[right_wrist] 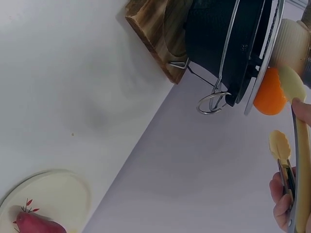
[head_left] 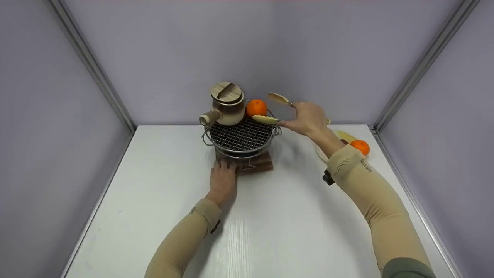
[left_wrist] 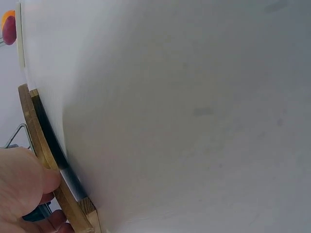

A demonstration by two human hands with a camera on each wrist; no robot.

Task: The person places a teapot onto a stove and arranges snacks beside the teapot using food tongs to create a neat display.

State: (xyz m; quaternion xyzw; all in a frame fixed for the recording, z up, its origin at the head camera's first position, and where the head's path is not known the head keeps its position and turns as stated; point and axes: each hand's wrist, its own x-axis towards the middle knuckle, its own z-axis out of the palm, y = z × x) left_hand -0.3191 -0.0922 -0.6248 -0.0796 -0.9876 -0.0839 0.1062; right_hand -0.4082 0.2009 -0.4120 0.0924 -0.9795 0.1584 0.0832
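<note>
My right hand (head_left: 308, 119) holds a pair of tongs (head_left: 265, 119) with yellowish scalloped tips, the two arms spread wide. One tip overlaps the near side of an orange (head_left: 256, 107) on a round wire grill (head_left: 242, 136); the other tip stands off to the right of the fruit. Beside the orange on the grill is a side-handled teapot (head_left: 231, 115) with a wooden lid. Below the grill, a black stove (right_wrist: 214, 43) stands on a wooden board (head_left: 263, 165). My left hand (head_left: 224, 179) grips the board's front left edge, thumb against its side (left_wrist: 48, 162).
To the right, partly behind my right forearm, lies a pale plate (right_wrist: 73, 187) with another orange (head_left: 360, 147), a yellow fruit (head_left: 346, 136) and a dark red fruit (right_wrist: 39, 224). Wire loops (right_wrist: 214, 103) stick out from the stove's sides. Grey walls enclose the white table (head_left: 162, 162).
</note>
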